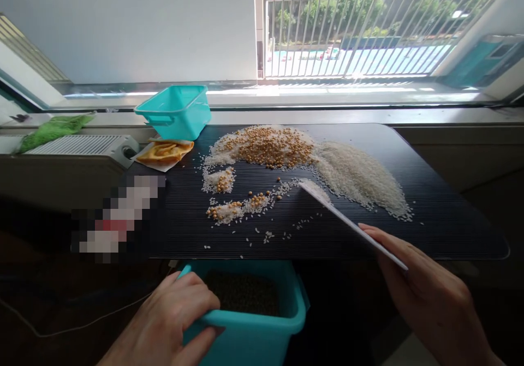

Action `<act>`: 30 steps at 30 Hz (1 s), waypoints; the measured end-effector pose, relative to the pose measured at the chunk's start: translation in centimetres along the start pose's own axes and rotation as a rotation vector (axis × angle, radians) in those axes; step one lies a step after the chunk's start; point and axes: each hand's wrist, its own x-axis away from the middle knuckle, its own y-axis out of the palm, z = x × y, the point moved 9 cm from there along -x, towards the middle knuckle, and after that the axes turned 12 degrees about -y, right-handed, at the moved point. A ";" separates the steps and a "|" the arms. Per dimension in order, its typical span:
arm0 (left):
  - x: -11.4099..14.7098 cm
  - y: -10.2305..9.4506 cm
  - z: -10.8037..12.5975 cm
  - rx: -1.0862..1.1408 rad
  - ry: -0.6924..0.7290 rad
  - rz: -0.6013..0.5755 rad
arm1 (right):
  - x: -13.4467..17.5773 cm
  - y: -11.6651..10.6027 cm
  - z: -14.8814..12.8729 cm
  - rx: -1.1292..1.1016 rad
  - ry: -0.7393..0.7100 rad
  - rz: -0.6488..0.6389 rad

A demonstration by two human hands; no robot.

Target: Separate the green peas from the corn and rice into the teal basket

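"Gripping the near left corner of a turquoise rectangular plastic bin (245, 340), the person's bare left hand (172, 317) is filling the foreground: its fingers are hooking over the rim and its thumb is pressing the outer wall."

"What is the bin holding?"

"Small, dark grains (245, 292) are covering its inside; it is sitting below the near edge of a dark, fine-grooved tabletop (434, 202)."

"And what is the bare right hand (434, 295) doing?"

"Its thumb and fingers are grasping the near end of a thin, flat white strip (347, 221). That strip is slanting away leftward, its far end reaching in among white oval rice grains (360, 175) on the tabletop."

"Where are the round tan beans (266, 145) lying?"

"Most are resting on the rice heap beyond the strip; others are dotting small patches to its left. Plain rice is spreading in a mound to the right, touching that mixed heap."

"What is standing at the far left?"

"Another turquoise plastic tub (180, 129) is standing just behind a folded yellow item (167, 152)."
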 end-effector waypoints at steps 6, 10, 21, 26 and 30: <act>-0.6 0.3 0.5 0.013 -0.020 0.000 | -1.4 -1.0 1.8 -0.002 0.136 0.071; -0.7 0.5 1.2 0.044 0.043 -0.012 | -3.0 0.0 1.7 -0.101 0.171 0.047; -1.3 0.0 2.3 0.000 0.045 -0.076 | -3.8 1.1 0.6 -0.188 0.168 -0.022; -1.5 -0.2 2.3 -0.003 0.015 -0.095 | -5.0 1.9 1.4 -0.195 0.232 -0.001; -1.4 -0.1 2.1 0.030 -0.014 -0.096 | -6.5 3.1 1.2 -0.270 0.230 -0.024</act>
